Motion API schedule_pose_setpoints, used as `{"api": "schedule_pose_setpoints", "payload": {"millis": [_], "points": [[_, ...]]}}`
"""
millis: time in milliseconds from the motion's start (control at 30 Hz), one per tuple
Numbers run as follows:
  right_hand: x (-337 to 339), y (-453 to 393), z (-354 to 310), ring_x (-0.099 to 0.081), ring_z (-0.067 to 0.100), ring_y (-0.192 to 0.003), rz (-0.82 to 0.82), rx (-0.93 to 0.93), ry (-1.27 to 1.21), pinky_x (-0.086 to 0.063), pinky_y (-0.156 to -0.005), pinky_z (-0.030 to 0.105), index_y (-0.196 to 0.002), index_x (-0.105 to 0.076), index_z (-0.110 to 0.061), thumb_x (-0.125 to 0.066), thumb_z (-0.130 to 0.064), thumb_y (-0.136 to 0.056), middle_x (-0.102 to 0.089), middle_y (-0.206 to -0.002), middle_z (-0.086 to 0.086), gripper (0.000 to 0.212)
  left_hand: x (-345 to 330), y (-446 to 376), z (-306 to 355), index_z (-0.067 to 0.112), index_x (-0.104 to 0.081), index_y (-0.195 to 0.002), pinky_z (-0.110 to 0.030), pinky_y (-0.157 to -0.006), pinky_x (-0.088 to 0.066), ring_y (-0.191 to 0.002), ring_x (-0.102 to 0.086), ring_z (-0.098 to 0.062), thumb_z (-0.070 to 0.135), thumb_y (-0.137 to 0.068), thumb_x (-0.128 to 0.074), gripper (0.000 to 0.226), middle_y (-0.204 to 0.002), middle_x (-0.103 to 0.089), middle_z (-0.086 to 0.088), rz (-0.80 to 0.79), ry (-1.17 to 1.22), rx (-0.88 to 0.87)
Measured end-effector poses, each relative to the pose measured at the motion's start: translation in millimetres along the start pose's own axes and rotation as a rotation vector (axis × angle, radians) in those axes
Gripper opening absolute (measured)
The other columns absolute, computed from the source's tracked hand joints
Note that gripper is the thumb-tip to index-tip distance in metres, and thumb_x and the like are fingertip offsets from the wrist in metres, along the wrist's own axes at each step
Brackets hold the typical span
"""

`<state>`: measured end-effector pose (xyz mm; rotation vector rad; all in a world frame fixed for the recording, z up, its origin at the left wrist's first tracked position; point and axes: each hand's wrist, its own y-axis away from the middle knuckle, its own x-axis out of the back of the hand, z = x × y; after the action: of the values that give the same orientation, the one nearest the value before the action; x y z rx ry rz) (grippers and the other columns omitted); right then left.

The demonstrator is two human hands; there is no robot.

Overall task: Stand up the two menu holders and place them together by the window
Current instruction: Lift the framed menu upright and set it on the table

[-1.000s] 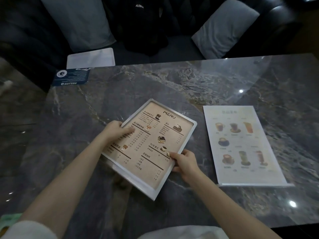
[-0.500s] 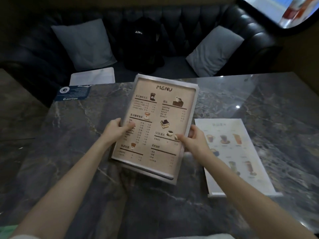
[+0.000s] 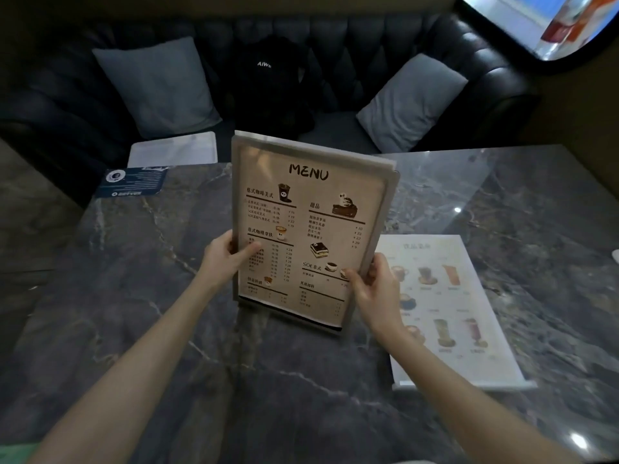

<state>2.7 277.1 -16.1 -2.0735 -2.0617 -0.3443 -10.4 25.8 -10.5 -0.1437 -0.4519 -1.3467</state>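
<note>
The tan menu holder (image 3: 308, 222), headed MENU, stands nearly upright on the marble table (image 3: 127, 296), its base close to the tabletop. My left hand (image 3: 225, 256) grips its left edge and my right hand (image 3: 371, 289) grips its right edge. The second menu holder (image 3: 445, 306), white with drink pictures, lies flat on the table to the right, partly hidden behind my right hand. The window (image 3: 542, 21) shows at the top right corner.
A dark blue card (image 3: 134, 182) lies at the table's far left edge. Behind the table runs a black sofa with two grey cushions (image 3: 157, 85) (image 3: 412, 102), a black garment (image 3: 271, 85) and a white flat object (image 3: 174, 149) on the seat.
Both hands have tilted the tan menu holder up from lying flat to nearly upright. The view has swung upward, so the sofa and window now show. The white menu holder has not moved.
</note>
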Motion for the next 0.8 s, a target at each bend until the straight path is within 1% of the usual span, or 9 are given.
{"api": "schedule_pose_setpoints", "payload": {"millis": [67,100,233,300,367,433,533,633,800], "points": [[-2,4,-1,-0.061,0.014,-0.073,0.009,-0.003,0.007,-0.056,-0.072,0.043,-0.092,-0.048,-0.013,-0.061,-0.008,-0.084,-0.06,-0.076,-0.008,0.016,1,0,-2,0.032,-0.057,-0.086,-0.021,-0.074,-0.052,-0.084,-0.06,0.0,0.023,-0.082,-0.064,0.012,-0.088,-0.062,0.016,-0.007,0.002,-0.002],[-2,6,-2,-0.061,0.014,-0.072,0.01,-0.002,0.014,-0.056,-0.072,0.044,-0.092,-0.047,-0.013,-0.06,-0.008,-0.084,-0.059,-0.076,-0.01,0.016,2,1,-3,0.033,-0.057,-0.086,-0.023,-0.075,-0.053,-0.085,-0.06,-0.001,0.022,-0.082,-0.065,0.014,-0.089,-0.063,0.015,-0.012,0.006,-0.002],[-4,12,-3,-0.06,0.023,-0.074,0.03,0.003,0.06,-0.054,-0.071,0.05,-0.089,-0.045,-0.013,-0.06,-0.009,-0.085,-0.056,-0.073,-0.012,0.017,5,2,-7,0.033,-0.058,-0.087,-0.027,-0.079,-0.053,-0.086,-0.062,-0.005,0.02,-0.082,-0.065,0.016,-0.09,-0.063,0.015,-0.017,0.006,-0.01],[-6,16,-2,-0.06,0.025,-0.076,0.028,-0.001,0.074,-0.054,-0.071,0.05,-0.089,-0.044,-0.014,-0.06,-0.011,-0.086,-0.056,-0.074,-0.01,0.017,5,5,-7,0.03,-0.058,-0.089,-0.027,-0.081,-0.052,-0.085,-0.061,-0.004,0.019,-0.082,-0.065,0.015,-0.089,-0.062,0.016,-0.006,-0.01,-0.022],[-7,22,0,-0.06,0.022,-0.076,0.014,0.008,0.084,-0.054,-0.072,0.05,-0.09,-0.043,-0.015,-0.059,-0.011,-0.087,-0.057,-0.078,-0.007,0.016,4,8,-8,0.021,-0.058,-0.097,-0.029,-0.083,-0.051,-0.089,-0.061,-0.01,0.018,-0.082,-0.064,0.016,-0.089,-0.06,0.017,0.0,-0.029,-0.025],[-7,25,1,-0.06,0.021,-0.079,-0.009,0.014,0.084,-0.054,-0.073,0.05,-0.091,-0.042,-0.016,-0.057,-0.011,-0.088,-0.059,-0.084,-0.004,0.016,4,12,-8,0.018,-0.056,-0.103,-0.029,-0.085,-0.05,-0.095,-0.06,-0.013,0.019,-0.082,-0.064,0.022,-0.09,-0.06,0.018,0.004,-0.043,-0.024],[-6,24,1,-0.06,0.021,-0.082,-0.036,0.028,0.107,-0.055,-0.074,0.048,-0.093,-0.039,-0.016,-0.054,-0.013,-0.089,-0.058,-0.09,0.0,0.016,5,13,-7,0.02,-0.056,-0.106,-0.027,-0.083,-0.049,-0.095,-0.059,-0.012,0.023,-0.081,-0.064,0.026,-0.097,-0.062,0.01,0.021,-0.117,-0.042],[-5,25,2,-0.063,0.026,-0.089,-0.056,0.021,0.112,-0.055,-0.075,0.048,-0.095,-0.039,-0.018,-0.054,-0.014,-0.089,-0.059,-0.094,0.0,0.017,4,15,-7,0.012,-0.058,-0.113,-0.026,-0.083,-0.048,-0.098,-0.058,-0.012,0.023,-0.081,-0.064,0.034,-0.106,-0.062,0.002,0.035,-0.157,-0.043],[-5,28,5,-0.061,0.021,-0.089,-0.062,0.023,0.124,-0.056,-0.077,0.044,-0.099,-0.038,-0.022,-0.056,-0.013,-0.088,-0.059,-0.097,-0.001,0.023,3,20,-10,0.007,-0.053,-0.119,-0.031,-0.089,-0.049,-0.11,-0.06,-0.023,0.026,-0.082,-0.063,0.043,-0.121,-0.063,-0.01,0.037,-0.182,-0.041]]}}
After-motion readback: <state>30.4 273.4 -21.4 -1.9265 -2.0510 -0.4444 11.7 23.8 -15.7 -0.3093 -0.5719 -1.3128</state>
